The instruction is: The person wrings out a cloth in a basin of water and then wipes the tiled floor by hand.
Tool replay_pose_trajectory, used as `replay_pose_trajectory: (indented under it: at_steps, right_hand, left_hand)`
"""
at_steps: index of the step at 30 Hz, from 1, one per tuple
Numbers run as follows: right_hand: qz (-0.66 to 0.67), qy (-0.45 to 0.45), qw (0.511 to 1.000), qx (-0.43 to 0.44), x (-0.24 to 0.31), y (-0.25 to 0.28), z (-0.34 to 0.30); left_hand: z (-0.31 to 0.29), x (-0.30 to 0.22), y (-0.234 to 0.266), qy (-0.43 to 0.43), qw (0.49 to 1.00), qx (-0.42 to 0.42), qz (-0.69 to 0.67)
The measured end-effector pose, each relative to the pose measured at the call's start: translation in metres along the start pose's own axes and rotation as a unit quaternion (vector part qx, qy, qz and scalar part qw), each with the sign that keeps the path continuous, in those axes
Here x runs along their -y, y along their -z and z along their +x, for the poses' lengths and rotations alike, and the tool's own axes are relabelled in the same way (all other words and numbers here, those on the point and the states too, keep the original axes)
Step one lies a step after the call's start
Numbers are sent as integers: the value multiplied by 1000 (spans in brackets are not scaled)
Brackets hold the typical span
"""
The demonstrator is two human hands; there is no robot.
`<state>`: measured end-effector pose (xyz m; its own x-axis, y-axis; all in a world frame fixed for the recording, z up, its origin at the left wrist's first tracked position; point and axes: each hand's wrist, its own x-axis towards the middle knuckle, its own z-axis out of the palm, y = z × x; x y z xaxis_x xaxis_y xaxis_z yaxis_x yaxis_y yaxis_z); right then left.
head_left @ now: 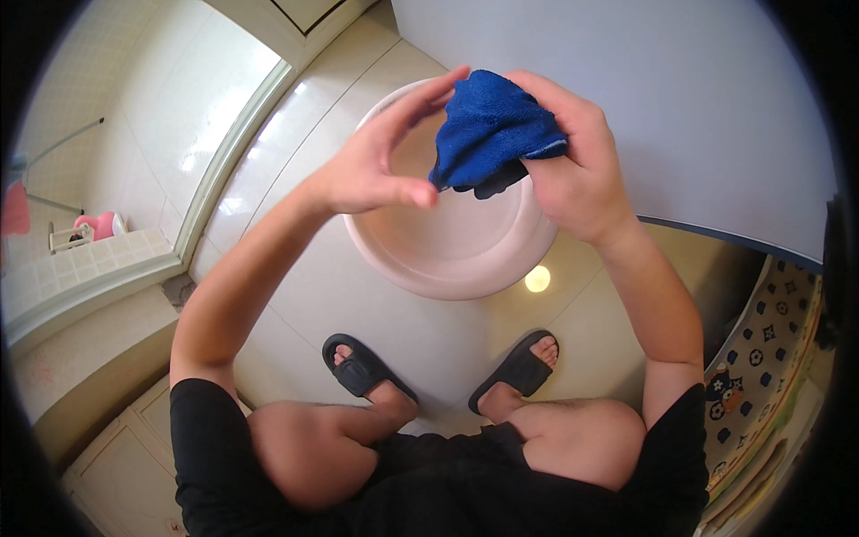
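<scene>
While the head camera looks straight down, I have both of the wearer's bare hands in sight, raised over a round pale pink basin (429,276) that stands on the tiled floor (291,300). The right hand (580,166) grips a dark blue terry cloth (501,121), pinching its right side between the thumb below and the fingers, which are partly hidden behind the fabric. The cloth hangs bunched above the basin, its folds slanting down to the left; a thin pale edging shows near the right thumb, and a darker fold shows at its underside. I see the left hand (380,161) open and curved, its fingers reaching toward the cloth's upper left edge and its thumb pointing at the lower left corner. Whether those fingertips touch the fabric, I cannot tell.

Below the hands, I make out two black slides, the left slipper (365,367) and the right slipper (521,371), set apart with the toes turned outward, both on the near side of the basin. The wearer's knees are bent between black sleeves (210,438). A round bright spot (537,279) lies on the floor just beside the basin's lower right rim. Up and to the right, I have a smooth grey panel (698,116); below it hangs patterned fabric (761,349). At far left, a pink object (112,225) sits near a tiled ledge (98,261).
</scene>
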<state>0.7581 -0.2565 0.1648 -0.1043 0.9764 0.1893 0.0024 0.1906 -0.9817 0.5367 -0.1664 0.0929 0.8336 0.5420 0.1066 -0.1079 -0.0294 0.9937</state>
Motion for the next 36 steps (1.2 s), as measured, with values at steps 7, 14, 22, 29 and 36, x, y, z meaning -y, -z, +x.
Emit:
replay_pose_trajectory:
  at_steps: [7, 14, 22, 29, 36]
  right_hand:
    - [-46, 60, 995, -58, -2, 1, 4]
    - [130, -63, 974, -174, -26, 16, 10]
    - [-111, -1, 981, -162, -65, 6, -5]
    - [-416, 215, 880, 78, -81, -37, -42]
    - [-359, 182, 892, 205, -69, 2, -44]
  left_hand:
    - [-3, 25, -40, 138, 989, 12, -46]
    - [-26, 59, -55, 288, 947, 55, -130]
    - [-28, 47, -62, 341, 779, 13, -526]
    - [-32, 41, -54, 302, 750, -66, -585]
    - [-27, 41, -39, 294, 823, -111, -473]
